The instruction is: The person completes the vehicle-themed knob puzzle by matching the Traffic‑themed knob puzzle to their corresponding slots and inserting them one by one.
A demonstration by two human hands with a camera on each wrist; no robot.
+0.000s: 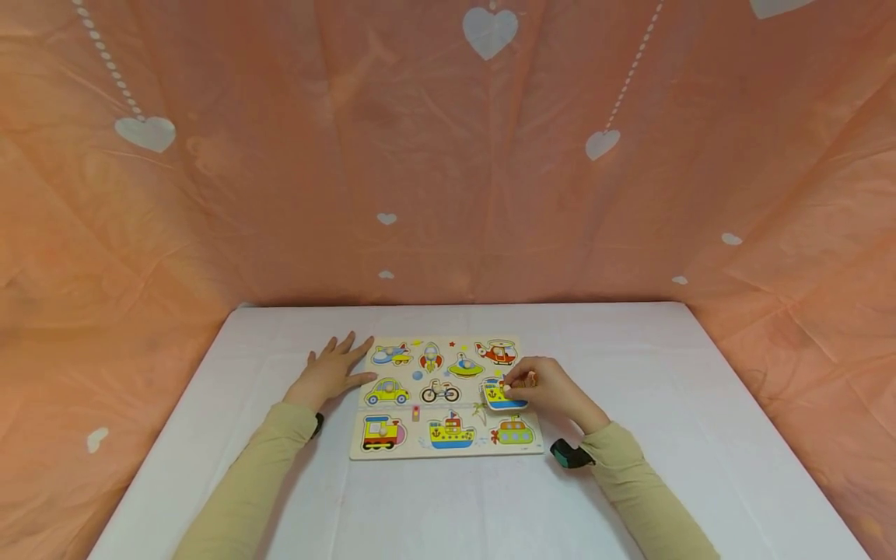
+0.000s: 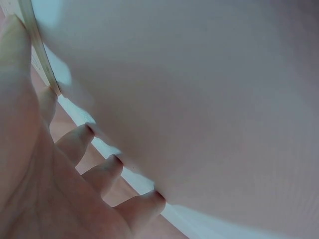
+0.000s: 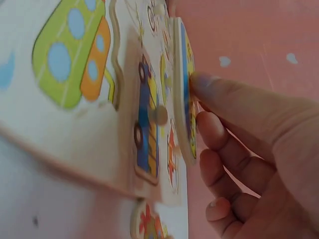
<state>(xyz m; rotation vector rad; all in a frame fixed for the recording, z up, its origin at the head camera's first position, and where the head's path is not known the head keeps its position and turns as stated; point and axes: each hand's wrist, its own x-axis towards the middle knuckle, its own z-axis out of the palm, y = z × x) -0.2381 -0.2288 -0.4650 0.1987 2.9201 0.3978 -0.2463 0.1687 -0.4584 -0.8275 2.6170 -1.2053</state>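
Observation:
My right hand [image 1: 549,389] pinches a ship puzzle piece [image 1: 498,395] by its picture side, thumb against fingers, over the right side of the wooden puzzle board [image 1: 399,411]. From the right wrist view, the piece stands off the board, edge-on, in front of a bus piece [image 3: 146,117] with a round knob. A ship picture [image 1: 451,432] shows on the board's bottom row, left of the submarine picture [image 1: 513,432]. My left hand [image 1: 329,369] lies spread at the board's left edge, thumb and index fingertip at the rim, the other fingertips on the white table.
Car [image 1: 387,391], bicycle [image 1: 439,390], train [image 1: 383,432] and helicopter [image 1: 498,352] pictures fill other spots. A loose piece with red parts [image 3: 147,221] lies beyond the board's edge in the right wrist view. A pink cloth with white hearts hangs behind the white table [image 1: 616,342].

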